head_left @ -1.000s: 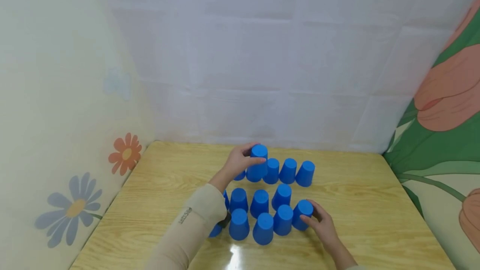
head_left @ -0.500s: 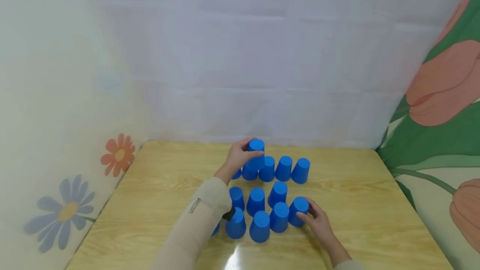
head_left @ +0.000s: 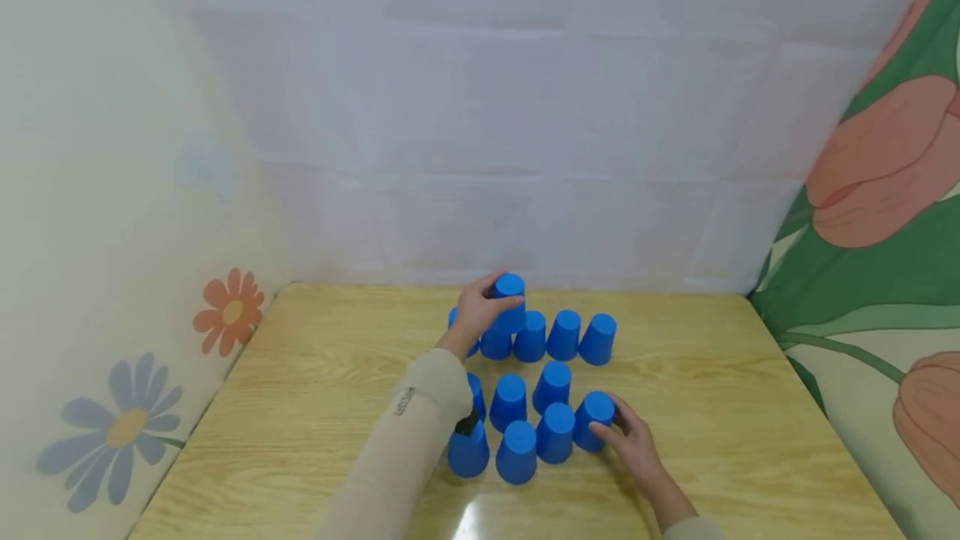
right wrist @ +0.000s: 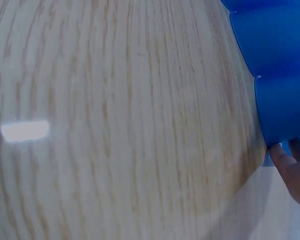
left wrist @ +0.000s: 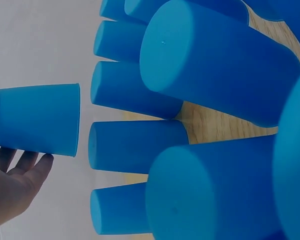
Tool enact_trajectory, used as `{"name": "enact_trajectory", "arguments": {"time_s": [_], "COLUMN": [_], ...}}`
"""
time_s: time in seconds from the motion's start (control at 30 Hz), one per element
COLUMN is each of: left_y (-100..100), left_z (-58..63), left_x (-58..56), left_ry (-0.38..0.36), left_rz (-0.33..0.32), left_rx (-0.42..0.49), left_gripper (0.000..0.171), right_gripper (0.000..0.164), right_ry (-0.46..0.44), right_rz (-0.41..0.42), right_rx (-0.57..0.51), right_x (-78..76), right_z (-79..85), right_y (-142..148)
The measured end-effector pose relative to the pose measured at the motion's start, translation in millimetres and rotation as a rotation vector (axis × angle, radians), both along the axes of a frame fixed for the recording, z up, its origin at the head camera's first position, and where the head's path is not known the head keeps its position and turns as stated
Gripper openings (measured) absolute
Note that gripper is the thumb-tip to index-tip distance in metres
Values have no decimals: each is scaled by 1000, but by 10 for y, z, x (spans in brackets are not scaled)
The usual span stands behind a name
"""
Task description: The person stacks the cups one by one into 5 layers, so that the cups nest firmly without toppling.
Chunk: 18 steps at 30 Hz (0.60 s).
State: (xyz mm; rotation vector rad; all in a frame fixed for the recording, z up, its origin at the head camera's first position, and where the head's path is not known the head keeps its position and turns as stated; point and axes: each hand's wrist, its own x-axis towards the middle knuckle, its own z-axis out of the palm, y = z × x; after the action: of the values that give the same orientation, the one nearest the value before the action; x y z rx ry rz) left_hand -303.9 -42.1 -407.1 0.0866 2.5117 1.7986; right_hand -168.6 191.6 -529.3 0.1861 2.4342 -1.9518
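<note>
Near the table's far side, my left hand [head_left: 474,308] grips an upside-down blue plastic cup [head_left: 512,307] by its sides. That cup hangs above a back row of similar cups [head_left: 564,336]; the left wrist view shows a gap between the held cup [left wrist: 35,120] and the row. At the right end of the nearest row, my right hand [head_left: 633,444] holds another upside-down cup [head_left: 595,422] between thumb and fingers. This cup stands on the table beside its neighbour [head_left: 556,433]. In the right wrist view, only part of the right hand [right wrist: 296,172] shows, at the edge.
More upside-down blue cups [head_left: 508,402] stand between the back and front rows. My left sleeve [head_left: 420,415] hides part of the left side. The wood-grain table [head_left: 712,390] meets a white cloth backdrop [head_left: 465,107] and a flower-painted wall [head_left: 97,232].
My left hand has raised its cup slightly, and the cup beneath shows more clearly. The right hand keeps its hold on its cup. The head view has shifted a little.
</note>
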Motion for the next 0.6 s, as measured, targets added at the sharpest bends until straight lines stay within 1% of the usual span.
{"name": "enact_trajectory", "arguments": {"time_s": [0.1,0.27,0.4,0.47,0.6], "left_y": [3,38,58,64,88], "left_z": [-33,-76,-114,-134,-148], "left_x": [-11,-62,-106,-124,-141], "left_ry": [8,11,-3,-10,-5], "left_rz": [1,-6,17,28,20], "left_rx": [15,25,21,23,25], "left_gripper": [60,61,59,59,60], "right_gripper": [63,61,61,62,64], "right_ry": [-1,-4,10,2,-3], "right_rz": [3,-6,-9,-7,0], "right_rx": [0,-2,6,3,-5], "right_x": [3,-6,-3,-2,-4], "right_z": [-5,2,5,0,-13], "right_y": [-5,14,7,2,3]}}
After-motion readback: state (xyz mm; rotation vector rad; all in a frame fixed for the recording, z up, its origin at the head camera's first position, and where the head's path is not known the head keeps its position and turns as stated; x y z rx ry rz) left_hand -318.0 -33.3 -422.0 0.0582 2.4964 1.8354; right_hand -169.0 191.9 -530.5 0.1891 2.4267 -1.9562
